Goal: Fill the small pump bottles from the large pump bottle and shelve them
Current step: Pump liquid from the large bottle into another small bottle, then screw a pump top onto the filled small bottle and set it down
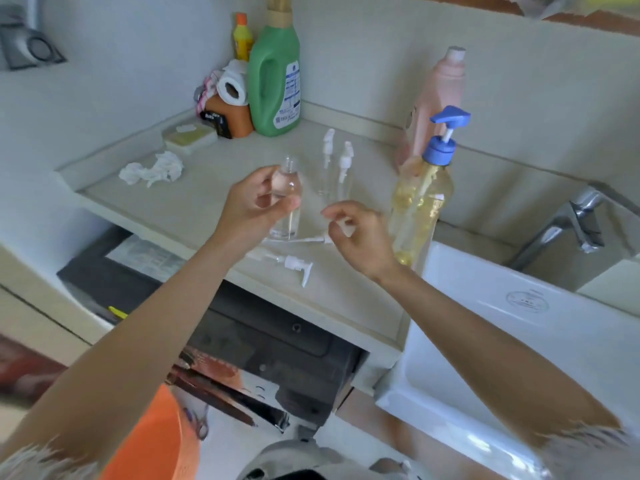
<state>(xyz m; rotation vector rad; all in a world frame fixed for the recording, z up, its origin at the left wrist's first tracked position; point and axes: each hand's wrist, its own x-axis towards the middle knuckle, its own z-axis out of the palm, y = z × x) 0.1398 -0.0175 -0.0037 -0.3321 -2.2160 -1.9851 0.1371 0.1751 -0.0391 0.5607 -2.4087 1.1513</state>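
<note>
My left hand (254, 206) grips a small clear bottle (287, 199) with its neck uncapped, held upright just above the counter. My right hand (356, 233) pinches a white pump head (341, 227) whose dip tube points left, beside that bottle. Another loose white pump head (294, 264) lies on the counter near the front edge. Two more small clear bottles with white pumps (334, 168) stand behind. The large pump bottle (420, 199), with yellow liquid and a blue pump, stands to the right of my right hand.
A pink bottle (440, 95) stands behind the large one. A green jug (275, 74), paper roll and orange container fill the back corner. Crumpled tissue (152, 171) lies at left. A white sink (519, 327) and tap (571, 220) are at right. Open shelf space lies below the counter (207, 188).
</note>
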